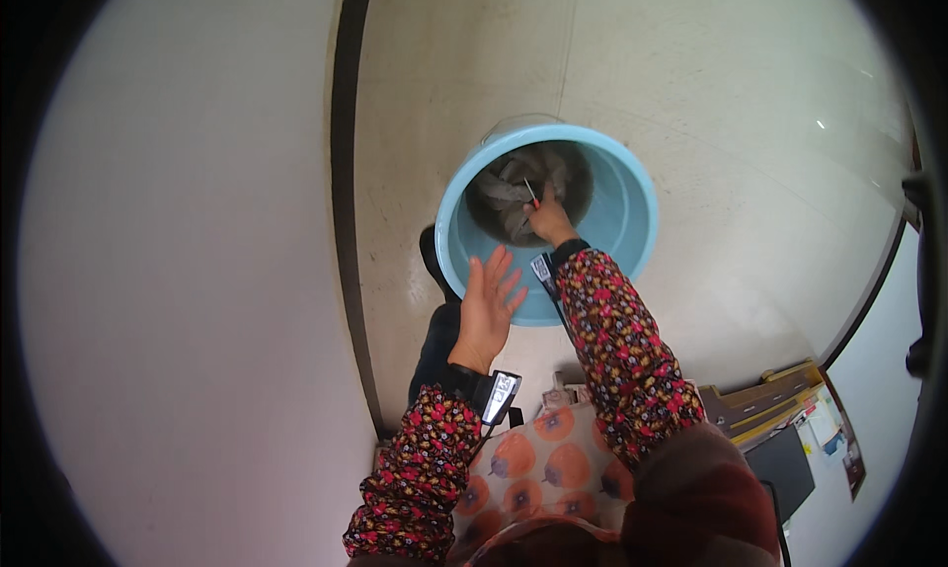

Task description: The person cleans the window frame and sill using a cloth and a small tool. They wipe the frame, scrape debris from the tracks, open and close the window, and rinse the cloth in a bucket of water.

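Note:
A light-blue bucket (632, 197) stands on the floor in front of me. Inside it, greyish wet cloth (504, 187) lies in murky water (583, 187). My right hand (551, 219) reaches down into the bucket, close over the cloth. It grips a thin tool with a red end and pale tip (531, 191), whose exact kind is too small to tell. One finger points out toward the cloth; whether it touches is unclear. My left hand (486, 305) is held above the bucket's near-left rim, fingers spread, with nothing in it.
A pale wall (188, 271) with a dark baseboard (343, 192) runs along the left. Pale floor (750, 202) surrounds the bucket. A dark shoe (434, 261) is beside the bucket's left side. At lower right is wooden furniture (760, 399) with papers and a dark panel (782, 473).

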Demonstrator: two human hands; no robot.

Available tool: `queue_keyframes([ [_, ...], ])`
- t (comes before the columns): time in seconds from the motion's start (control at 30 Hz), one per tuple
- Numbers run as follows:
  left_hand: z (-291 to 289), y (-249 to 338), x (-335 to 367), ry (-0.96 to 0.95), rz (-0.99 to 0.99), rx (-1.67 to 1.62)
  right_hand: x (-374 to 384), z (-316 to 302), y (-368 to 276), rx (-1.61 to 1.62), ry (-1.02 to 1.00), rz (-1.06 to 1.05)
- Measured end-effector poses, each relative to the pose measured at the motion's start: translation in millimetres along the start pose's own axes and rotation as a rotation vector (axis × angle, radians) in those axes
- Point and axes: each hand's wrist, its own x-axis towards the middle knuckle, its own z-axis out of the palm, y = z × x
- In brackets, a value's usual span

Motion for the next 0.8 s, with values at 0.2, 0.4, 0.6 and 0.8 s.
queue_keyframes([
  [0.2,-2,29,41,0.103,-0.026,-0.032,10,-4,-19,0.058,-0.331,-0.025],
  [0.4,15,40,43,0.277,-0.025,0.004,-111,-94,-51,0.449,-0.467,-0.197],
  [0.6,23,40,19,0.118,-0.102,-0.179,-116,-93,-83,0.238,-0.231,-0.4],
  [0.8,7,39,18,0.117,-0.021,-0.029,-36,-53,-47,-0.094,-0.04,-0.406],
])
